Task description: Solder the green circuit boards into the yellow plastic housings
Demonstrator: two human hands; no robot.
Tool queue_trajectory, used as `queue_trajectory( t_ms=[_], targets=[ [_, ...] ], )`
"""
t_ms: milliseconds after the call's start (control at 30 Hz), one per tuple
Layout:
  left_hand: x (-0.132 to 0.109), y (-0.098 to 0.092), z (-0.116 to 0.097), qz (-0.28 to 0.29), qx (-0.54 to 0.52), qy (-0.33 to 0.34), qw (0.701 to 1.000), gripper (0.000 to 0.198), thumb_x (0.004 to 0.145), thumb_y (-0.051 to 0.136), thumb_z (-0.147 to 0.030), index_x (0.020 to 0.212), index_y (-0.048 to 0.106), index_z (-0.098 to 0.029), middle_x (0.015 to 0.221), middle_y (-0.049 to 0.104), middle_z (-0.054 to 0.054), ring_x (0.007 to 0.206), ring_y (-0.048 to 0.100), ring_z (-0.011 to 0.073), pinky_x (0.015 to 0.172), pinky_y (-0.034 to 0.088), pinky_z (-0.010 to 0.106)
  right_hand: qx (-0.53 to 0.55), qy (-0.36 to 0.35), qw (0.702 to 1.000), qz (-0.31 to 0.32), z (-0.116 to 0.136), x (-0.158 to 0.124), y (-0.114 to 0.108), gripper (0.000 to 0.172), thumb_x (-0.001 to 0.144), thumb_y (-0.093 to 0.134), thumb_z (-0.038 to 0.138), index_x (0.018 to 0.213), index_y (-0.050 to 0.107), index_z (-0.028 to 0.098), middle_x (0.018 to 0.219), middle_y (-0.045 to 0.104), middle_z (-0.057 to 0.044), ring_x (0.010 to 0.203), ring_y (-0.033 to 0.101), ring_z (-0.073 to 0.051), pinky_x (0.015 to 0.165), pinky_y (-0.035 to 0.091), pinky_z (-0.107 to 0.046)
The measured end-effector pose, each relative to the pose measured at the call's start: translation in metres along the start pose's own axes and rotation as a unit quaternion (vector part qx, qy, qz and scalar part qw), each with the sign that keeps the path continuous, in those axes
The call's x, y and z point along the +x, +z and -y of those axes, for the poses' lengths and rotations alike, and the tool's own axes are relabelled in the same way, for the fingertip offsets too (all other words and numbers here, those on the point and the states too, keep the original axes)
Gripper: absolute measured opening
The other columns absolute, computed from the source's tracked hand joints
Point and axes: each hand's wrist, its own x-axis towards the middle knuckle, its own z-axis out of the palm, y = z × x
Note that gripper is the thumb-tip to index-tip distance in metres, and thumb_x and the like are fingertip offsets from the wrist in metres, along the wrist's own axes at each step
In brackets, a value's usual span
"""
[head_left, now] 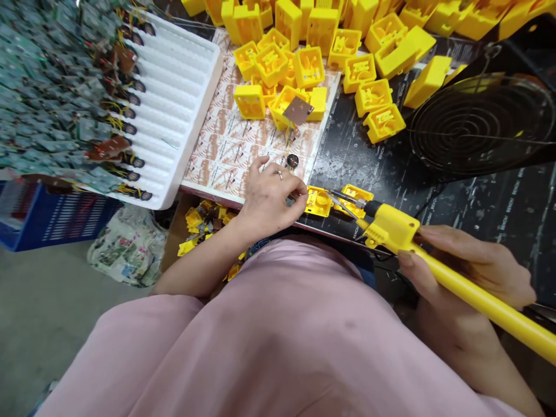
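My right hand [473, 272] is wrapped round a yellow soldering iron [397, 229]. Its metal tip and a thin feed tube point left, over two small open yellow plastic housings at the table's front edge. At the left edge of the nearer housing [318, 201], thumb and forefinger of my left hand [275, 194] are pinched together. What they hold, if anything, is too small to make out. The second housing [354, 200] lies partly behind the iron's tip. Just beyond my left hand is a small round black part [292, 161], with wires running up to a brown circuit board [297, 110].
Many yellow housings [271, 63] are heaped along the back. A black round-grilled fan [482, 127] stands at the right. On the left, a white foam tray [182, 98] bears piled wired circuit boards [52, 98]. Below are a blue crate [65, 214] and a box of yellow parts [195, 223].
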Motion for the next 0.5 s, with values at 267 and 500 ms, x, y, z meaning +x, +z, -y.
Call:
queue_trajectory(
  t_ms=[267, 500],
  targets=[
    [0.009, -0.002, -0.006, 0.04, 0.05, 0.017, 0.998, 0.017, 0.083, 0.052, -0.023, 0.077, 0.068, -0.02, 0.072, 0.069, 0.002, 0.085, 0.061, 0.022, 0.104, 0.038, 0.047, -0.052, -0.141, 0.979, 0.135, 0.008, 0.028, 0.007, 0.015, 0.089, 0.068, 0.029, 0.077, 0.061, 0.023, 0.061, 0.066, 0.001, 0.05, 0.065, -0.012, 0.036, 0.044, -0.018],
    [0.014, -0.003, -0.008, 0.051, 0.084, 0.036, 0.994, 0.019, 0.081, 0.051, -0.023, 0.075, 0.069, -0.019, 0.072, 0.069, 0.004, 0.087, 0.061, 0.0247, 0.102, 0.039, 0.05, -0.1, -0.184, 0.962, 0.175, 0.014, 0.031, 0.001, 0.018, 0.086, 0.073, 0.029, 0.081, 0.057, 0.025, 0.068, 0.069, 0.003, 0.056, 0.067, -0.01, 0.045, 0.051, -0.018]
  ],
)
